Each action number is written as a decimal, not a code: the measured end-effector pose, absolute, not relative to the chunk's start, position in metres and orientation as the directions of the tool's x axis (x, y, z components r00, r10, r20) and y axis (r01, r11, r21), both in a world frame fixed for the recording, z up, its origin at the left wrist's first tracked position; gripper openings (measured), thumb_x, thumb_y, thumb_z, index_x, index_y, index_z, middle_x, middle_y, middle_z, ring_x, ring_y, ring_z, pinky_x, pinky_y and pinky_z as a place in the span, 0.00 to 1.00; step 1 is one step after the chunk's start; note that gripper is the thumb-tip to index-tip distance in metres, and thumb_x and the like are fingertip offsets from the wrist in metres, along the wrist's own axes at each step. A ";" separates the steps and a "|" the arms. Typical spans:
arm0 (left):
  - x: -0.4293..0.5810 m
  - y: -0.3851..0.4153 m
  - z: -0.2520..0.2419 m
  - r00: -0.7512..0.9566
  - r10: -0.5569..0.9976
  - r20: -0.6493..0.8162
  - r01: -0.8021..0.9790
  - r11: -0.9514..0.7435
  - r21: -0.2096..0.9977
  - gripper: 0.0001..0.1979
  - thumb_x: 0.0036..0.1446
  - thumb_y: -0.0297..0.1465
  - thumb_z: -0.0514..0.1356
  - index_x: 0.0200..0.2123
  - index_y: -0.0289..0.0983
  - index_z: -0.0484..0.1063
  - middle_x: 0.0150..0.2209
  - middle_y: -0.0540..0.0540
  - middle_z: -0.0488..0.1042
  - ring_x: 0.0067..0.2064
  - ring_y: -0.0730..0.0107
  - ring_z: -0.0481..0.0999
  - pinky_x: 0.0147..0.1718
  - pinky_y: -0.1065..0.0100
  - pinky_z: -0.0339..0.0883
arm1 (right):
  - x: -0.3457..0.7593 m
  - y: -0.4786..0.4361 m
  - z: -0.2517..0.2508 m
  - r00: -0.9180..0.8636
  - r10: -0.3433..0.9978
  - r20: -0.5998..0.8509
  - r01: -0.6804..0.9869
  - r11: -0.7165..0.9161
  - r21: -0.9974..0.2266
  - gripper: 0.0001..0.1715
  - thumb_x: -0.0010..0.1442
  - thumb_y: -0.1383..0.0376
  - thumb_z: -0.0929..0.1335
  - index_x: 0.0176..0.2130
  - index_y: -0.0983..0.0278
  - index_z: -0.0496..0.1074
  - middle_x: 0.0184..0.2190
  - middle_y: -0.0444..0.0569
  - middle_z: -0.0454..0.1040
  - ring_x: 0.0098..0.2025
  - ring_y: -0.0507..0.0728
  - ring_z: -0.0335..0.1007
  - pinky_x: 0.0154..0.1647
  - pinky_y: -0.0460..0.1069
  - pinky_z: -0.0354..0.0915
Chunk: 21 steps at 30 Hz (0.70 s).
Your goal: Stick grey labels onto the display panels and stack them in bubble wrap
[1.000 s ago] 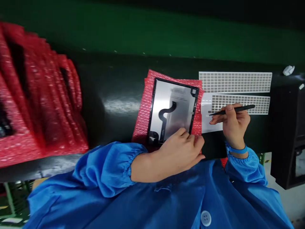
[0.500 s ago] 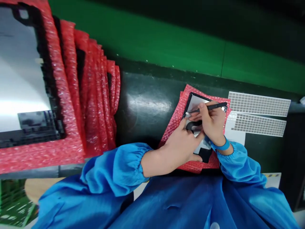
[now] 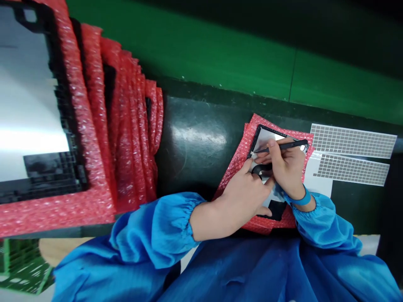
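In front of me a tablet-like panel, with a black frame and silvery back, lies on pink bubble wrap. My left hand rests over its lower left part, fingers apart, the index fingertip at the left edge by a small white piece. My right hand grips black tweezers like a pen. Their tip is at the panel's left edge, close to that white piece; whether they pinch it is too small to tell. A black curved strip shows between my hands.
Two sheets of small grey squares, an upper sheet and a lower sheet, lie right of the panel on the dark table. At left, red bubble-wrap bags stand in a row beside a larger panel. A green crate is below.
The whole view has shifted slightly, so the panel, sheets and hands appear farther right and a little lower. Both hands keep nearly the same pose on the panel, tweezers still at its left edge.
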State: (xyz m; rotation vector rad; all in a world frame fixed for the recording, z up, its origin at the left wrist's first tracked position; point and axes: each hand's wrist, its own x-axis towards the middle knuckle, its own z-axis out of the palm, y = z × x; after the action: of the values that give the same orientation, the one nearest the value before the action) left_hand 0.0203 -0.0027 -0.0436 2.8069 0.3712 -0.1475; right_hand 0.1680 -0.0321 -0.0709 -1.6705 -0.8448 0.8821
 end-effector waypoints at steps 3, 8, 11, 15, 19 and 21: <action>0.019 0.000 -0.044 0.964 0.234 -0.124 0.260 -0.922 0.286 0.46 0.46 0.66 0.72 0.52 0.32 0.81 0.33 0.39 0.86 0.33 0.51 0.85 0.68 0.45 0.59 | 0.169 -0.033 -0.071 0.483 0.861 -0.163 0.111 -0.245 -0.963 0.20 0.71 0.47 0.72 0.39 0.59 0.72 0.25 0.42 0.83 0.23 0.55 0.83 0.24 0.47 0.79; 0.021 0.012 -0.046 0.974 0.181 -0.135 0.218 -0.912 0.348 0.44 0.52 0.68 0.67 0.53 0.34 0.82 0.30 0.41 0.85 0.34 0.49 0.85 0.69 0.43 0.58 | 0.168 -0.031 -0.073 0.474 0.864 -0.172 0.134 -0.264 -0.955 0.21 0.70 0.45 0.72 0.39 0.59 0.72 0.25 0.43 0.83 0.23 0.56 0.83 0.26 0.49 0.81; 0.022 0.020 -0.042 0.977 0.157 -0.143 0.199 -0.912 0.360 0.45 0.52 0.67 0.68 0.54 0.32 0.81 0.36 0.37 0.87 0.45 0.43 0.86 0.67 0.42 0.61 | 0.168 -0.030 -0.072 0.492 0.854 -0.171 0.089 -0.245 -0.966 0.21 0.70 0.44 0.72 0.38 0.58 0.71 0.25 0.42 0.83 0.23 0.56 0.83 0.25 0.49 0.81; 0.009 0.027 -0.030 0.966 0.241 -0.090 0.256 -0.867 0.428 0.27 0.68 0.56 0.62 0.48 0.37 0.80 0.38 0.41 0.86 0.45 0.52 0.86 0.59 0.52 0.70 | 0.177 -0.039 -0.060 0.544 0.830 -0.123 0.013 -0.155 -0.988 0.22 0.68 0.43 0.73 0.38 0.58 0.71 0.23 0.41 0.82 0.20 0.55 0.81 0.21 0.47 0.78; -0.013 0.035 -0.030 0.662 0.723 -0.197 0.743 -0.597 0.303 0.21 0.77 0.45 0.51 0.44 0.36 0.75 0.35 0.39 0.82 0.34 0.55 0.82 0.37 0.58 0.72 | 0.199 -0.062 -0.051 0.583 0.809 -0.078 0.028 -0.116 -0.993 0.21 0.69 0.46 0.73 0.37 0.59 0.72 0.23 0.42 0.83 0.20 0.56 0.82 0.23 0.48 0.80; -0.020 0.036 -0.036 0.585 0.764 -0.272 0.802 -0.496 0.333 0.16 0.75 0.41 0.53 0.42 0.36 0.73 0.38 0.39 0.80 0.36 0.56 0.81 0.36 0.59 0.70 | 0.209 -0.074 -0.056 0.577 0.813 -0.081 0.036 -0.124 -0.992 0.20 0.69 0.48 0.74 0.37 0.60 0.73 0.23 0.43 0.83 0.21 0.57 0.83 0.24 0.49 0.81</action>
State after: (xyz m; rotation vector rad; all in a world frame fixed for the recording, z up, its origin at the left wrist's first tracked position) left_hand -0.0201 0.0362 -0.0362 2.3934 1.2562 -0.1223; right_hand 0.2094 -0.0736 -0.0558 -1.5679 -0.7391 0.7805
